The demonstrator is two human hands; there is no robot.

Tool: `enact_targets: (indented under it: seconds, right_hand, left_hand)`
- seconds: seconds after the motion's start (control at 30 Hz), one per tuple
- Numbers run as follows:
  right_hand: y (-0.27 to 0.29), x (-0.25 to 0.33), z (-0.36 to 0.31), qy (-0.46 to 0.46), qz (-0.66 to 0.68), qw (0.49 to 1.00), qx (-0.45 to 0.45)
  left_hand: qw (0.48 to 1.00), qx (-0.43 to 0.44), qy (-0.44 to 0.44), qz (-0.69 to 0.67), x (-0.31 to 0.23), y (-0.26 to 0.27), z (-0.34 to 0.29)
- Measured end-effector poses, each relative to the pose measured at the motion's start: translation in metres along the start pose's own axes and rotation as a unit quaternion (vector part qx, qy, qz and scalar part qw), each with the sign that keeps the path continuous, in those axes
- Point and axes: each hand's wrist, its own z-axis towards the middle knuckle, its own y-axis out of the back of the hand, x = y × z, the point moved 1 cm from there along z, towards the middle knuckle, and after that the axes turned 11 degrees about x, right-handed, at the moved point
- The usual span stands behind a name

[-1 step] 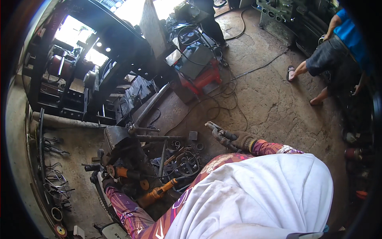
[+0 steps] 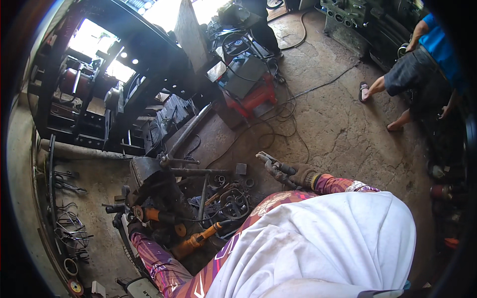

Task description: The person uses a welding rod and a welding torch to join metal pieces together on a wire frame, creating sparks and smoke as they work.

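Note:
My right hand point(image 2: 301, 175), in a dark glove, is closed on a grey clamp-like metal tool point(image 2: 269, 164) that points up and left over the concrete floor. My left hand point(image 2: 133, 228), also gloved, reaches down at the lower left and grips the end of an orange angle grinder point(image 2: 155, 215). Above the grinder stands a dark bench vise point(image 2: 147, 172) with a steel bar point(image 2: 198, 172) sticking out to the right. A second orange power tool point(image 2: 198, 241) lies just right of my left arm. My white shirt point(image 2: 323, 248) hides the lower middle.
A red welding machine point(image 2: 249, 85) with cables point(image 2: 278, 116) stands behind the vise. A person in a blue shirt and sandals point(image 2: 422, 69) stands at the upper right. Wrenches and wire loops point(image 2: 67, 198) lie at the left. Metal rings and scrap point(image 2: 231, 198) lie beside the vise.

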Motion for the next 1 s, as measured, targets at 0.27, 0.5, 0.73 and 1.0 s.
enact_targets:
  seconds: [0.27,0.5,0.73,1.0]
  right_hand:
    - [-0.001,0.016,-0.008,-0.025,-0.022,0.999,-0.005]
    - [-0.002,0.015,-0.008,-0.020,-0.005,1.000,0.006]
    - [0.000,0.007,0.000,-0.032,-0.011,0.999,-0.013]
    - [0.006,0.013,-0.006,-0.052,-0.018,0.998,-0.020]
  left_hand:
    - [0.999,-0.002,0.005,0.042,-0.003,0.002,-0.003]
    - [0.996,-0.010,0.016,0.083,-0.016,0.000,-0.009]
    - [0.992,-0.019,0.026,0.121,-0.025,-0.009,-0.025]
    - [0.989,-0.021,0.030,0.145,-0.033,-0.013,-0.031]
